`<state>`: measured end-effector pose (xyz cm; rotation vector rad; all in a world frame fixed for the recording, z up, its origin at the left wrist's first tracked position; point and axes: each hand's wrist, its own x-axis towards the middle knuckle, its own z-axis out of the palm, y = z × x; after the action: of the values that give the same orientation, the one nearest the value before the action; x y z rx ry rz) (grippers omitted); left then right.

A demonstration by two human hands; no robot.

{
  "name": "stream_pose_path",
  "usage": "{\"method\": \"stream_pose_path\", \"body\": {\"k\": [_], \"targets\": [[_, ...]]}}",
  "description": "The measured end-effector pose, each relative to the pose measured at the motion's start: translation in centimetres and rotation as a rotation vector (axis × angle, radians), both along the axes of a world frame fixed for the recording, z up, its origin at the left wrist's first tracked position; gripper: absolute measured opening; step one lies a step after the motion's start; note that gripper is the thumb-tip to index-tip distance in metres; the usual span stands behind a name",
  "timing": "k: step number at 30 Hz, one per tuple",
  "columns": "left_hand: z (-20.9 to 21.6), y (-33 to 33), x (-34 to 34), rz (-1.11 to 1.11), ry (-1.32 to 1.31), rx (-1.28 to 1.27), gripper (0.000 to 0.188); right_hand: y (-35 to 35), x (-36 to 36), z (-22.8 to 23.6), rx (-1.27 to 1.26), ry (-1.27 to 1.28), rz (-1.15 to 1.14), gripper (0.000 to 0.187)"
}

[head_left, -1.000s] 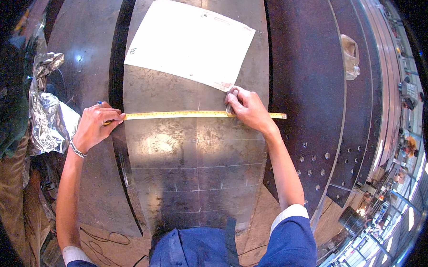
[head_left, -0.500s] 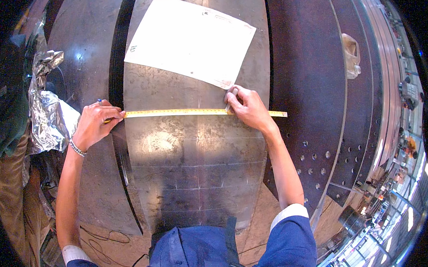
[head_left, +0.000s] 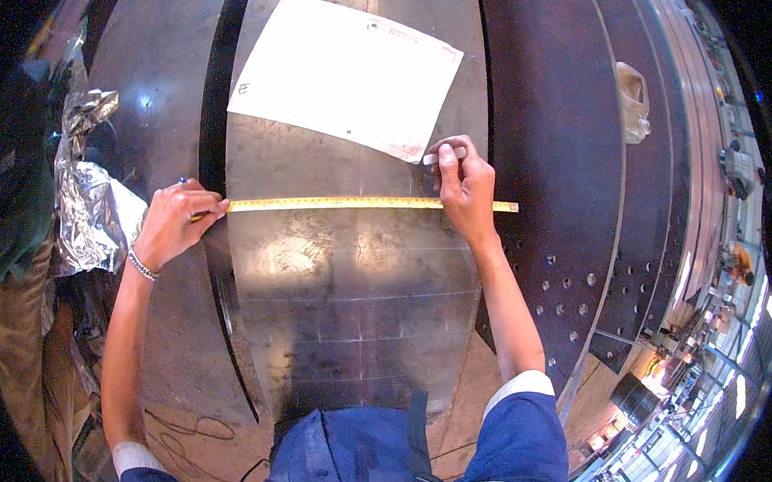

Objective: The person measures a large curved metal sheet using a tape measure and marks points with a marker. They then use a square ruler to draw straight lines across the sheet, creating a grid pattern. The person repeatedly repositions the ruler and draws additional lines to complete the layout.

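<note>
Two hands work across a steel plate (head_left: 361, 264) in the centre of the frame. A yellow tape measure (head_left: 333, 203) crosses it from centre-left to right of centre, its right end overhanging the darker holed plate (head_left: 546, 148). At centre-left, the left hand (head_left: 178, 217) has its thumb and fingers closed on the tape, probably to hold it taut and straight; a blue-tipped pen (head_left: 183, 181) juts from that grip (how it is held is hidden).

Right of centre, the right hand (head_left: 468, 186) is half curled, pinching a white stick (head_left: 432, 160), perhaps chalk, above the tape; that grip likely leaves the tip free. Whether its palm presses the tape, I cannot tell.

As for hindrances, the right hand hides a stretch of tape, and a paper sheet (head_left: 344, 75) covers the plate at upper centre, its lower corner near the stick. Crumpled foil (head_left: 96, 219) lies just beside the left hand; a pale jug (head_left: 632, 105) sits well apart at upper right.
</note>
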<state>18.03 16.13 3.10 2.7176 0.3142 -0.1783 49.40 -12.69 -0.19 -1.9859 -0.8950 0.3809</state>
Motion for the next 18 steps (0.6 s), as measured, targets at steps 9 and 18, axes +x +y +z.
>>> {"method": "stream_pose_path", "body": {"k": [9, 18], "targets": [[-0.4, -0.1, -0.1, 0.032, -0.013, -0.028, 0.007, -0.1, 0.3, -1.1, -0.217, 0.222, 0.253, 0.024], [-0.6, 0.0, 0.0, 0.02, -0.006, 0.0, 0.006, -0.2, 0.2, -1.5, -0.236, 0.185, 0.267, 0.024]]}}
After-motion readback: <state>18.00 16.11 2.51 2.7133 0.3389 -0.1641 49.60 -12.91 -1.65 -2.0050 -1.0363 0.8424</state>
